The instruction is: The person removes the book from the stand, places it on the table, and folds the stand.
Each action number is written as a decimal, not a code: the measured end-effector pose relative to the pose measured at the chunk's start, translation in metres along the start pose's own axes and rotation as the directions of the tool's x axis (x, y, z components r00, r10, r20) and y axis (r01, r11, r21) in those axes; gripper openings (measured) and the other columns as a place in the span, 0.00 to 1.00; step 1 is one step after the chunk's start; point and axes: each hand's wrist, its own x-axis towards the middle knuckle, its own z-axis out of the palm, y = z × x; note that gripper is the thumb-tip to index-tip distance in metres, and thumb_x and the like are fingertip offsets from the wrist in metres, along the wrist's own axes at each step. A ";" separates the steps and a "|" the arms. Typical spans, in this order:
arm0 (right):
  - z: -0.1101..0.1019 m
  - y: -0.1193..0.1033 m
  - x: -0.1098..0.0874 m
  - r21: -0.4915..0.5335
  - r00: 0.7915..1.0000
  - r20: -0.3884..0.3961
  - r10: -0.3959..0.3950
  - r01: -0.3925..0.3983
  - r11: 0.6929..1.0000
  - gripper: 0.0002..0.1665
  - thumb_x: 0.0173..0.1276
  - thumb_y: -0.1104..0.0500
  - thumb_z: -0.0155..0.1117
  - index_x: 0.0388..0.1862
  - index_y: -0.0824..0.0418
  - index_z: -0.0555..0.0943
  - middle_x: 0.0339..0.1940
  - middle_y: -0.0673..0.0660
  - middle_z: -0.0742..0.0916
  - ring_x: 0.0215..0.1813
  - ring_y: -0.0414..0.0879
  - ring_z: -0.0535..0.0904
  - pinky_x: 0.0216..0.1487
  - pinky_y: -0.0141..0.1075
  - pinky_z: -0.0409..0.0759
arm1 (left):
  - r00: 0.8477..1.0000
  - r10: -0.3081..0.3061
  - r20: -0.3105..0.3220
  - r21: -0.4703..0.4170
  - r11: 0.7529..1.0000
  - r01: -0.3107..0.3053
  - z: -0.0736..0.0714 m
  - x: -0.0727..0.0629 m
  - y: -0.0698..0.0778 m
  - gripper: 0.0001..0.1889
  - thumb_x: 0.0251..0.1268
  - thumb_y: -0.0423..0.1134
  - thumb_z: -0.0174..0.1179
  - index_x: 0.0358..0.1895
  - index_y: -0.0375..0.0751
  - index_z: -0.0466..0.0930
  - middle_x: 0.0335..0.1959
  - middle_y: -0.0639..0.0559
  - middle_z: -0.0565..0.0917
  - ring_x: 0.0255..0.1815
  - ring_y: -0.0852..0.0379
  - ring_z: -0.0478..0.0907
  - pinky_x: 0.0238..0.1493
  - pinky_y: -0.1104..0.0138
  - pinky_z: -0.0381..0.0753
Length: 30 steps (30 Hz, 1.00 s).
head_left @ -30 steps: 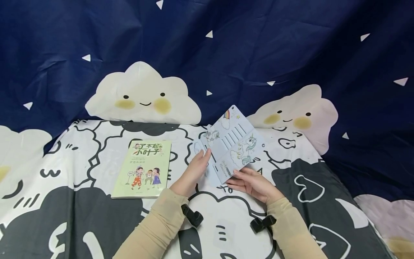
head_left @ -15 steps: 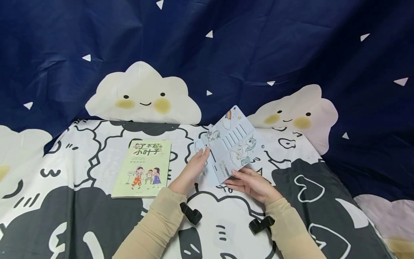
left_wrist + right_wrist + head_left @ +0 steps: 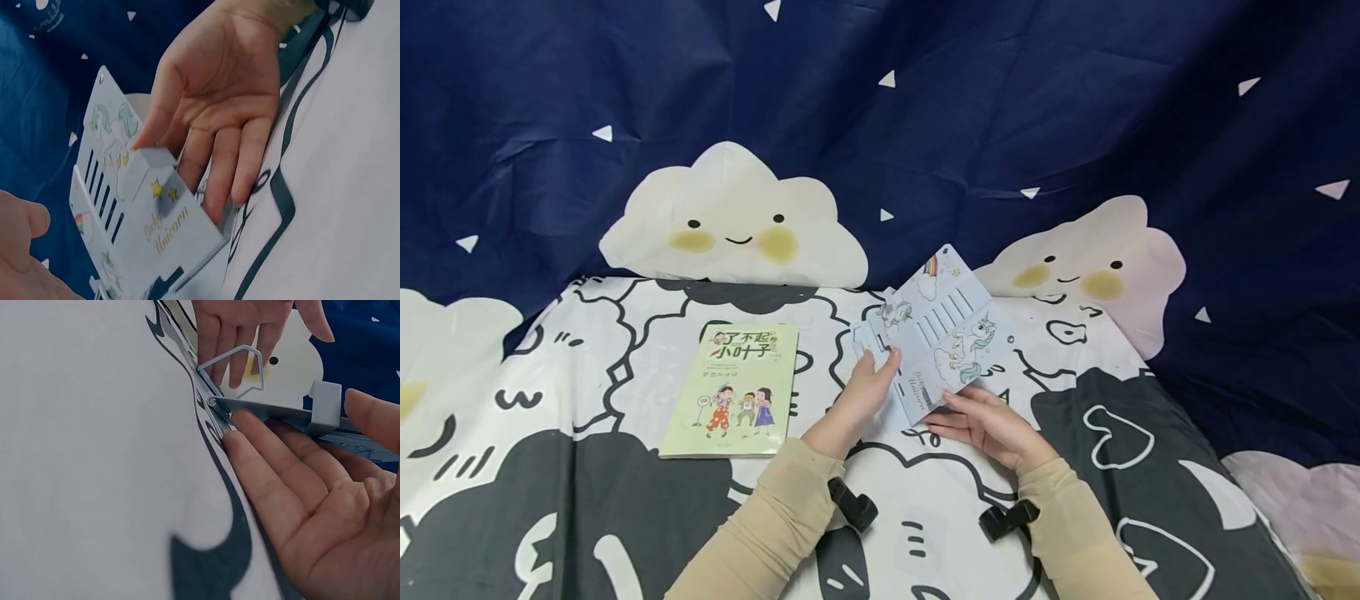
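Between the book (image 3: 730, 375) and the left hand (image 3: 853, 400), only a narrow gap is left. The middle approach to the table's (image 3: 925, 492) back edge is blocked by the stand (image 3: 936, 350), bordered by 2 hands; wider passage is left between the right hand (image 3: 988, 425) and the right edge.

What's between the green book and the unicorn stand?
Head view: only patterned cloth toward the far side; nearer the camera, the left hand also comes between the green book and unicorn stand.
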 end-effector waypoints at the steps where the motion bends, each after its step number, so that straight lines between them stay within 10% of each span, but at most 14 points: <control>1: 0.000 0.000 0.000 0.004 1.000 -0.002 -0.001 0.001 1.000 0.37 0.78 0.55 0.56 0.74 0.72 0.54 0.61 0.61 0.81 0.56 0.49 0.85 0.64 0.44 0.78 | 1.000 0.005 0.001 0.007 1.000 -0.005 0.002 0.000 0.000 0.46 0.76 0.61 0.43 0.79 0.29 0.37 0.80 0.32 0.40 0.82 0.36 0.36 0.80 0.44 0.39; 20: 0.007 -0.004 -0.003 -0.052 0.998 -0.069 -0.007 0.003 0.999 0.19 0.77 0.56 0.57 0.55 0.70 0.72 0.49 0.56 0.86 0.51 0.46 0.87 0.60 0.41 0.81 | 0.999 0.040 0.013 0.107 0.993 -0.041 0.006 -0.004 -0.001 0.47 0.76 0.61 0.43 0.78 0.27 0.35 0.81 0.32 0.36 0.81 0.35 0.34 0.80 0.43 0.39; 30: 0.011 -0.002 -0.002 -0.177 0.997 0.071 -0.009 0.022 0.984 0.37 0.78 0.55 0.55 0.74 0.77 0.56 0.68 0.75 0.73 0.59 0.48 0.84 0.64 0.41 0.79 | 0.999 0.048 0.022 0.108 0.993 -0.050 -0.003 0.001 0.000 0.45 0.77 0.59 0.43 0.78 0.26 0.40 0.81 0.32 0.40 0.82 0.36 0.36 0.80 0.45 0.39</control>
